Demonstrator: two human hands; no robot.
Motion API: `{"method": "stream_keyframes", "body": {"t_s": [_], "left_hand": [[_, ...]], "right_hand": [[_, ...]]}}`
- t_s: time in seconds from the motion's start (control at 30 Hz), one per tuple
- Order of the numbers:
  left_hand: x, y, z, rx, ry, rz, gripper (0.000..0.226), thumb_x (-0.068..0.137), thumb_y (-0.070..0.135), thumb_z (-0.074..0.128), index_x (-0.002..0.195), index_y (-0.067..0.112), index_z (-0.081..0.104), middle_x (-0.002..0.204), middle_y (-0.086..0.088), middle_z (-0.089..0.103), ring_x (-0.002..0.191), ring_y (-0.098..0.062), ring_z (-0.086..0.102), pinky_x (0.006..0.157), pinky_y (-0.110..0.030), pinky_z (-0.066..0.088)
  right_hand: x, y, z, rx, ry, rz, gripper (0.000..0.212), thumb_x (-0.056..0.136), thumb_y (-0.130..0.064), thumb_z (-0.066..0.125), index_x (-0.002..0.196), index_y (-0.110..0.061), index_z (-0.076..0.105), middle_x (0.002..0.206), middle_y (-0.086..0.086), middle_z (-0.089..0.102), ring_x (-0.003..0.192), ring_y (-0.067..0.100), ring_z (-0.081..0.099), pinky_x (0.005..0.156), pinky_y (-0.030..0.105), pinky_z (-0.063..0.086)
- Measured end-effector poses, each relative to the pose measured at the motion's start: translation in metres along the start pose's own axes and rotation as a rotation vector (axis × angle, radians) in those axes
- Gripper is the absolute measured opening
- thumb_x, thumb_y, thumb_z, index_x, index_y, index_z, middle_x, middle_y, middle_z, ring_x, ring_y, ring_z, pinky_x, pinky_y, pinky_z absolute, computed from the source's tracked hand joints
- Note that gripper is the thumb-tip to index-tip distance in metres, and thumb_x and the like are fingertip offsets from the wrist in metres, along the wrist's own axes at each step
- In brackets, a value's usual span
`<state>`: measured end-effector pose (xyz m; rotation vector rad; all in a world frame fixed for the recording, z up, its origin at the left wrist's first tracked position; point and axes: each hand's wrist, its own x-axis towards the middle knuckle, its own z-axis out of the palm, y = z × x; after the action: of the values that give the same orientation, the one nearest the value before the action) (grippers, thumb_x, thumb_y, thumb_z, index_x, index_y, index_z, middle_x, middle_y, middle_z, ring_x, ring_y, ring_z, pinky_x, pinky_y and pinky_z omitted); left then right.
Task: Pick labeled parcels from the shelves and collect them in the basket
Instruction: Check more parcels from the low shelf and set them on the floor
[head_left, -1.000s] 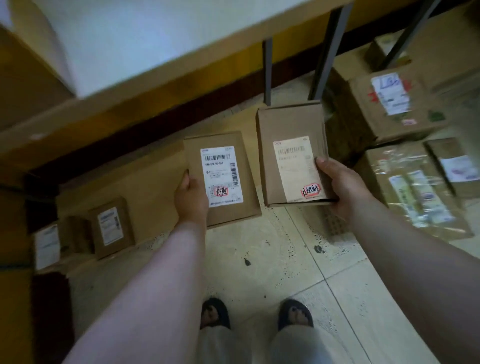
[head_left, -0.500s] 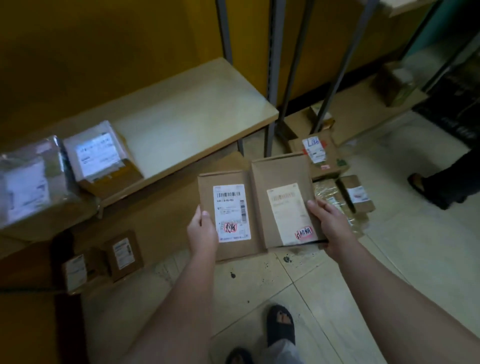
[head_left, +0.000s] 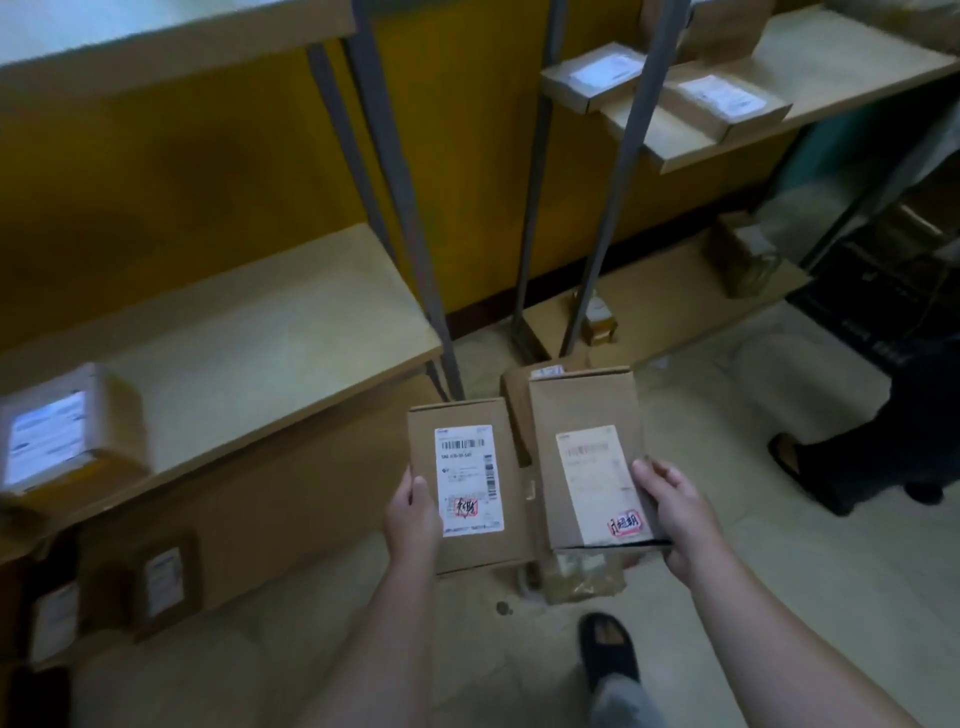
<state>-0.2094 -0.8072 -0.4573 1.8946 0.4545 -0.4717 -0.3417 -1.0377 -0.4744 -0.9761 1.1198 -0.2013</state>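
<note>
My left hand (head_left: 410, 517) grips the left edge of a flat brown parcel with a white barcode label (head_left: 470, 480). My right hand (head_left: 675, 512) grips the right edge of a second flat brown parcel with a pale label and a red-framed sticker (head_left: 587, 441). Both parcels are held side by side, label up, above the floor in front of the shelves. No basket is in view.
A wooden shelf (head_left: 270, 353) at left carries a labeled box (head_left: 62, 431). An upper right shelf (head_left: 810, 78) carries two labeled boxes (head_left: 727, 104). Grey metal uprights (head_left: 400, 208) stand between. More parcels lie on the floor (head_left: 582, 571). Another person's foot (head_left: 795, 462) stands at right.
The view has swung up and to the right, bringing the upper shelves into sight. Both hands keep the same parcels, now held closer together and lower in the picture.
</note>
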Motion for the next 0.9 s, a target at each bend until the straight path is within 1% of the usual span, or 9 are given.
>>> {"method": "stream_keyframes", "body": {"t_s": [0.13,0.27,0.37,0.43,0.53,0.67,0.73,0.83,0.9], "left_hand": [[0.004,-0.003,0.077,0.019,0.039,-0.083,0.044,0.106,0.022,0.040,0.148,0.011,0.042,0.150,-0.007,0.047,0.136,-0.026,0.046,0.104,-0.030,0.035],[0.013,-0.014,0.139,0.019,0.074,-0.155,0.043,0.107,0.024,0.039,0.149,0.015,0.043,0.144,-0.006,0.052,0.129,-0.028,0.051,0.088,-0.026,0.035],[0.024,-0.036,0.171,0.033,0.052,-0.210,0.043,0.107,0.023,0.037,0.150,0.017,0.041,0.144,-0.004,0.052,0.127,-0.026,0.052,0.087,-0.026,0.037],[0.033,-0.054,0.191,0.051,0.036,-0.248,0.043,0.107,0.023,0.037,0.150,0.018,0.040,0.146,-0.004,0.051,0.128,-0.025,0.051,0.088,-0.026,0.037],[0.051,-0.081,0.219,0.069,0.021,-0.274,0.044,0.107,0.024,0.037,0.151,0.018,0.039,0.148,-0.004,0.049,0.131,-0.026,0.049,0.090,-0.025,0.035],[0.079,-0.121,0.247,0.105,-0.018,-0.259,0.045,0.107,0.025,0.037,0.152,0.018,0.038,0.150,-0.001,0.046,0.134,-0.021,0.047,0.094,-0.020,0.034],[0.091,-0.136,0.257,0.130,-0.045,-0.212,0.044,0.107,0.025,0.036,0.151,0.023,0.040,0.147,0.001,0.050,0.121,-0.015,0.054,0.094,-0.021,0.040],[0.101,-0.149,0.268,0.150,-0.041,-0.173,0.042,0.108,0.022,0.034,0.150,0.023,0.039,0.133,0.010,0.052,0.093,-0.002,0.053,0.074,-0.010,0.039],[0.104,-0.157,0.272,0.198,-0.024,-0.145,0.044,0.108,0.024,0.032,0.152,0.023,0.036,0.134,0.009,0.051,0.101,-0.001,0.047,0.078,-0.012,0.036]], "right_hand": [[0.067,-0.035,-0.043,-0.055,-0.006,0.030,0.011,0.093,-0.012,0.067,0.098,-0.019,0.059,0.090,0.008,0.070,0.069,0.019,0.066,0.058,0.034,0.058],[0.132,-0.041,-0.076,-0.091,-0.007,0.064,0.036,0.092,-0.015,0.068,0.126,-0.011,0.056,0.105,0.014,0.070,0.079,0.023,0.066,0.082,0.044,0.055],[0.172,-0.019,-0.099,-0.117,-0.003,0.118,0.038,0.093,-0.016,0.066,0.128,-0.009,0.055,0.111,0.019,0.070,0.082,0.026,0.068,0.075,0.043,0.058],[0.195,0.002,-0.113,-0.145,0.002,0.147,0.043,0.093,-0.017,0.066,0.132,-0.004,0.054,0.112,0.023,0.070,0.086,0.030,0.068,0.079,0.048,0.058],[0.226,0.035,-0.125,-0.176,0.018,0.167,0.043,0.093,-0.016,0.067,0.133,-0.006,0.055,0.101,0.018,0.073,0.085,0.032,0.069,0.088,0.056,0.054],[0.259,0.072,-0.129,-0.188,0.032,0.176,0.031,0.093,-0.016,0.067,0.123,-0.016,0.059,0.093,0.013,0.075,0.083,0.031,0.070,0.084,0.051,0.056],[0.276,0.086,-0.131,-0.209,0.038,0.173,0.032,0.092,-0.018,0.068,0.123,-0.018,0.060,0.096,0.013,0.075,0.087,0.033,0.071,0.085,0.053,0.057],[0.296,0.100,-0.130,-0.257,0.045,0.155,0.036,0.092,-0.021,0.068,0.127,-0.016,0.062,0.104,0.014,0.074,0.094,0.034,0.071,0.090,0.057,0.055],[0.304,0.108,-0.132,-0.262,0.051,0.155,0.036,0.093,-0.021,0.068,0.128,-0.015,0.063,0.105,0.013,0.074,0.096,0.033,0.071,0.091,0.055,0.055]]}}
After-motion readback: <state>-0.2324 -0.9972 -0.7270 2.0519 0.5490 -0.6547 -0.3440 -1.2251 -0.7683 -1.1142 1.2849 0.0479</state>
